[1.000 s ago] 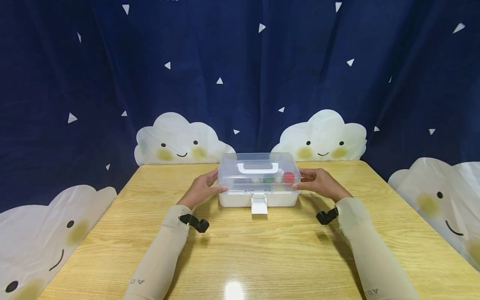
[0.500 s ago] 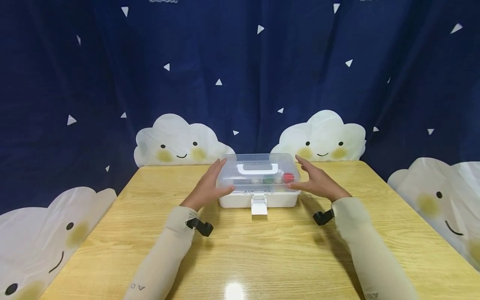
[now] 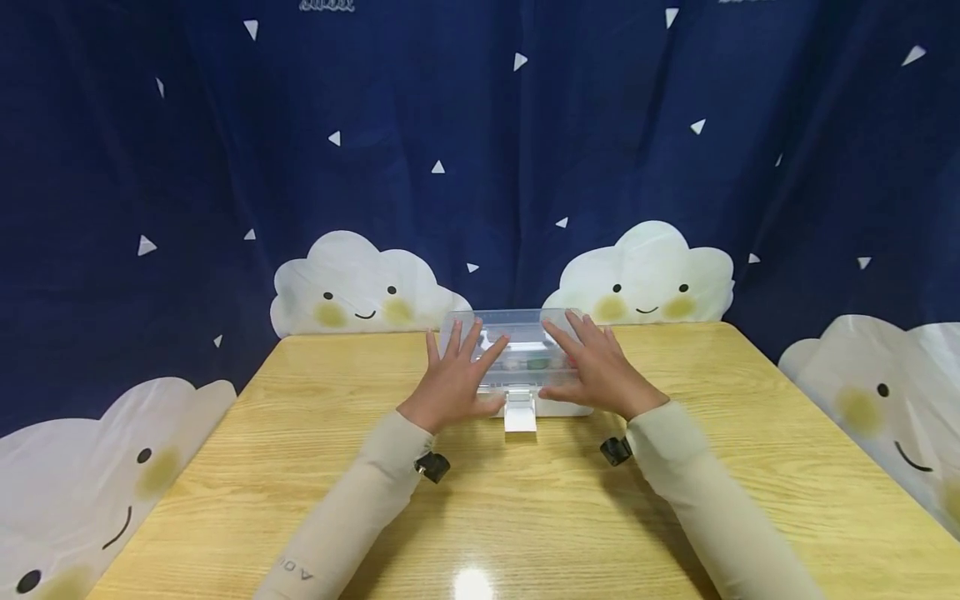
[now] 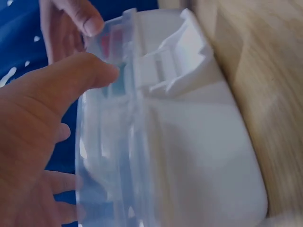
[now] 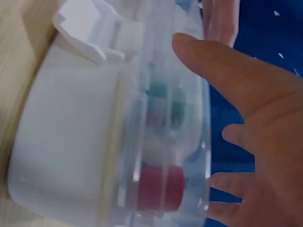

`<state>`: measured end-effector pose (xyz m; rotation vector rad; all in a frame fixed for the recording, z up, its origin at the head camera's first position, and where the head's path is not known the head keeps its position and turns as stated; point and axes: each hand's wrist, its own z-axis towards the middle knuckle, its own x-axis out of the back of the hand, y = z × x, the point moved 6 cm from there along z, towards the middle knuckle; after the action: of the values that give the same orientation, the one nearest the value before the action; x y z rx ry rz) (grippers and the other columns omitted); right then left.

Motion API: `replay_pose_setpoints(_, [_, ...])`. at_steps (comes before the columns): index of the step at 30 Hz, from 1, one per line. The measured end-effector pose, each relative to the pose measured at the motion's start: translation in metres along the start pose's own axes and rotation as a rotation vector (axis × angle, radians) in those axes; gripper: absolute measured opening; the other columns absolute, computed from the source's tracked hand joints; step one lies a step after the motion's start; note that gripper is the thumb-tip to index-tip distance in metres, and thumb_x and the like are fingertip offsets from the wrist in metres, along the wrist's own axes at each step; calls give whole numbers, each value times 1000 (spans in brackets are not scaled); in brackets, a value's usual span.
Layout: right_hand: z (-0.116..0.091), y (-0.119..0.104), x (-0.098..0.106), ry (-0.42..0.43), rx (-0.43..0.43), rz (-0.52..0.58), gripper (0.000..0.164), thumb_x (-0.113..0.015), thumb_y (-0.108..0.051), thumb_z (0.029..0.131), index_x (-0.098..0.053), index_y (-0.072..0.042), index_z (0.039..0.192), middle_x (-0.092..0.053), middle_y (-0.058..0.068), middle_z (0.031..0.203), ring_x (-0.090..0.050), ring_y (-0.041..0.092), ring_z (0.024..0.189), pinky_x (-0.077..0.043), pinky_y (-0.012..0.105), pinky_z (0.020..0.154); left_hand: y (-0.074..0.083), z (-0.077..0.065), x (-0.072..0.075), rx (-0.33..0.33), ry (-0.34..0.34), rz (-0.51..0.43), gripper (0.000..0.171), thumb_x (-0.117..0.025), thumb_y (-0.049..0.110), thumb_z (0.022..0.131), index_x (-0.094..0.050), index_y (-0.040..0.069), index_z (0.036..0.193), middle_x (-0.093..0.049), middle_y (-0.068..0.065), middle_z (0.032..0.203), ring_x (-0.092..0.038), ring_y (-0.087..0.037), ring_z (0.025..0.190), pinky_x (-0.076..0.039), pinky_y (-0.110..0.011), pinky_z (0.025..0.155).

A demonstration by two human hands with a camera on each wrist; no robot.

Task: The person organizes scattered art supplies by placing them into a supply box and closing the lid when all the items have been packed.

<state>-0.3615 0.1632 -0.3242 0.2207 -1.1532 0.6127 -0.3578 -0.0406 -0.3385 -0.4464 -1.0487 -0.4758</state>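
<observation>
A storage box with a clear lid (image 3: pixel 517 377) and a white base (image 5: pixel 66 137) sits at the far side of the table. Its front latch (image 3: pixel 520 413) is flipped down, and a white handle (image 3: pixel 525 346) lies on top. Through the lid show a red round piece (image 5: pixel 158 188) and a green piece (image 5: pixel 177 106), both blurred. My left hand (image 3: pixel 453 382) spreads its fingers over the lid's left half. Over the right half is my right hand (image 3: pixel 603 371), fingers likewise spread. Whether either hand touches the lid I cannot tell.
The wooden table (image 3: pixel 480 500) reaches back to a dark blue curtain (image 3: pixel 480 125) with white triangles. White cloud shapes (image 3: pixel 360 279) stand along the back and side edges. A black wrist camera (image 3: pixel 432 467) sits on my left sleeve, another on the right.
Both hands have left the box's two sides and moved inward over the lid, with fingers now spread. The box stays in the same place.
</observation>
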Motion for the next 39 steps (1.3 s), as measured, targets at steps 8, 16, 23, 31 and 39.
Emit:
replay_pose_setpoints(8, [-4, -13, -14, 32, 42, -111, 107, -83, -53, 65, -33, -13, 150, -22, 24, 155, -19, 51, 138, -7, 72, 104, 9, 2, -11, -19, -15, 113, 93, -67, 59, 77, -25, 27, 154, -28, -20, 154, -22, -46, 140, -13, -76, 99])
replay_pose_setpoints(16, [-7, -15, -29, 71, 72, -228, 114, -86, -57, 57, -35, -13, 149, -31, 22, 152, -27, 46, 137, -18, 71, 102, 12, 1, -15, -15, -13, 100, 100, -71, 61, 71, -27, 25, 153, -34, -17, 152, -27, -41, 139, -20, -74, 99])
replay_pose_setpoints(23, [-5, -15, -33, 111, 98, -297, 114, -86, -59, 52, -38, -12, 144, -35, 22, 148, -31, 45, 134, -22, 68, 102, 10, 1, -15, -1, 16, 108, 95, -74, 58, 69, -35, 24, 149, -36, -17, 150, -28, -40, 139, -22, -73, 99])
replay_pose_setpoints(31, [-2, -17, -33, 139, 107, -355, 116, -87, -60, 50, -37, -13, 144, -37, 21, 147, -33, 45, 133, -24, 67, 101, 10, 0, -13, 0, 58, 143, 103, -84, 54, 62, -36, 22, 147, -36, -17, 149, -30, -40, 138, -24, -72, 99])
replay_pose_setpoints(39, [-4, -14, -38, 199, 111, -376, 108, -88, -55, 53, -41, -14, 142, -41, 20, 144, -35, 44, 131, -26, 67, 100, 10, 2, -19, 16, 129, 164, 98, -87, 46, 62, -39, 23, 145, -41, -15, 146, -34, -38, 135, -26, -70, 99])
